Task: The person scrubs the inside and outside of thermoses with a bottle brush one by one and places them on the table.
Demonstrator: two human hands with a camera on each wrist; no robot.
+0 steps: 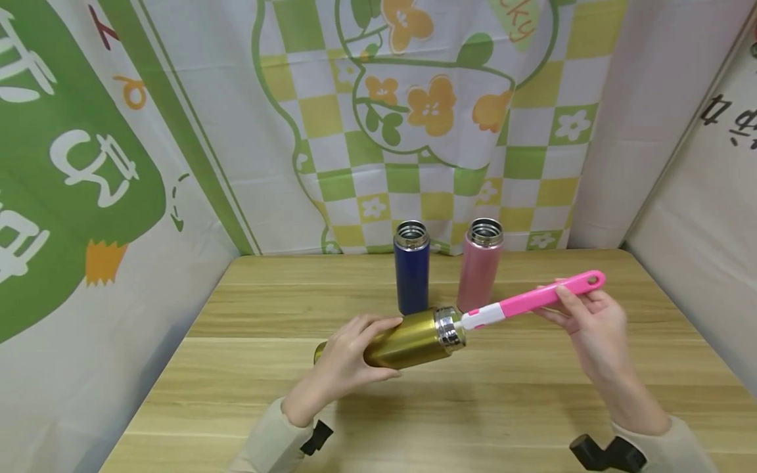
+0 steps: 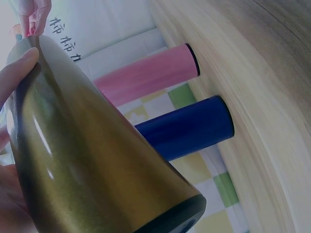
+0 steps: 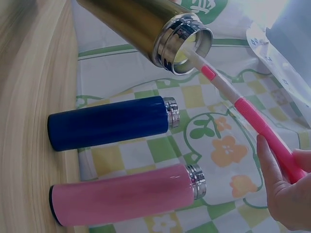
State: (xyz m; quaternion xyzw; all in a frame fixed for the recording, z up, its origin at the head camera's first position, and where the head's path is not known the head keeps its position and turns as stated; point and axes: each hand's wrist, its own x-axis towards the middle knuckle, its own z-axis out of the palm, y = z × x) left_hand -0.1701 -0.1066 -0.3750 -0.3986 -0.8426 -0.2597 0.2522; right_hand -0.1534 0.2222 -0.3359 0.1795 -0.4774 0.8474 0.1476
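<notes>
two hands work a gold metal flask (image 1: pixel 408 341) held tilted above the near middle of the wooden table (image 1: pixel 236 394). the left hand (image 1: pixel 345 364) wraps its body; the right hand (image 1: pixel 591 322) pinches a pink plastic brush handle (image 1: pixel 532 300) entering the steel mouth. likely scrubbing step; next needs straight strokes. far behind stand a blue flask (image 1: pixel 411 269) and a pink flask (image 1: pixel 480 266), both smooth cylinders.

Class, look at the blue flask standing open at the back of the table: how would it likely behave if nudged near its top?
The blue flask is tall and narrow on a small base, so it would probably tip. Once down, its round body would likely roll across the smooth wooden table. Its glossy wall looks somewhat slippery.
</notes>
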